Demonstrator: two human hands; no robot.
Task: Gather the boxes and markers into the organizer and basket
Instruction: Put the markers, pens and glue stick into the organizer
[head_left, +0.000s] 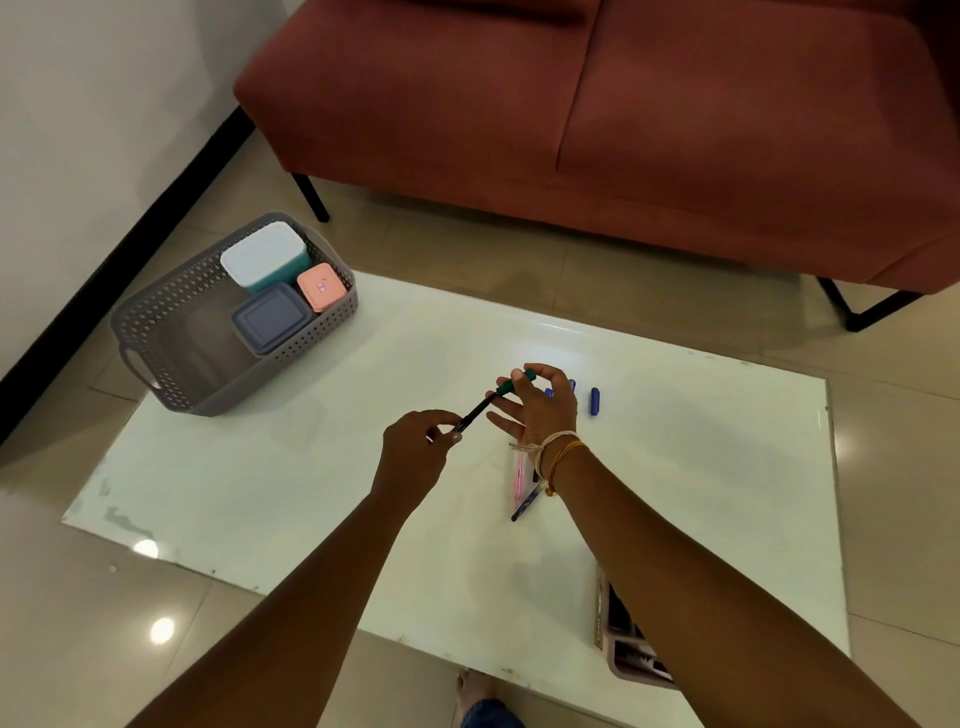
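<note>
Above the middle of the white table (311, 493) my left hand (418, 457) pinches the lower end of a black marker (474, 414). My right hand (537, 402) pinches its green cap (514, 383) between thumb and forefinger. Blue caps or markers (594, 401) lie just behind my right hand. A pink marker (518, 475) and a dark blue one (524, 506) lie under my right wrist. The grey basket (171, 332) at the table's far left corner holds a white-lidded teal box (265, 253), a pink box (321, 287) and a grey box (271, 318). The organizer (623, 644) sits at the near right edge, partly hidden by my forearm.
A red sofa (649, 114) on black legs stands behind the table. Tiled floor surrounds the low table. A bare foot (470, 686) shows at the near edge.
</note>
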